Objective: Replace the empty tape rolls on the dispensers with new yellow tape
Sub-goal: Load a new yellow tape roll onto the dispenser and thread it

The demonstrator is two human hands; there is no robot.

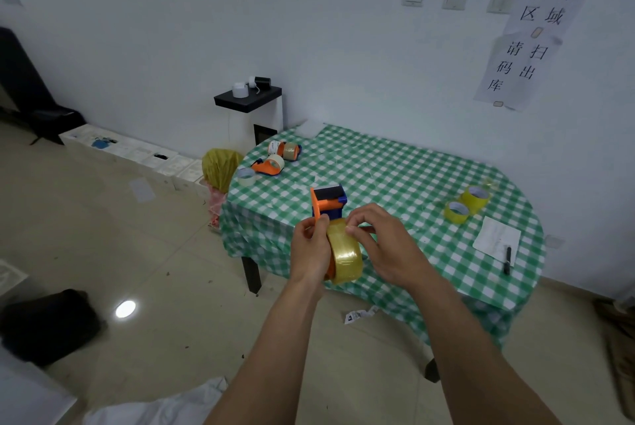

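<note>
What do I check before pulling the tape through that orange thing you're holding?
1. Yellow tape roll sits on the dispenser: ok.
2. Left hand grips the dispenser: ok.
3. Right hand pinches at the roll's top: ok.
4. Tape end peeled free: cannot tell.
5. Tape path through the dispenser's front clear: cannot tell.
6. Spare yellow rolls wait on the table: ok.

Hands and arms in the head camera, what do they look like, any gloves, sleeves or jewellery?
The left hand and right hand are bare: no gloves, rings or watch visible. Both forearms are uncovered down to the frame's bottom edge, so no sleeve shows. No markings visible.
</note>
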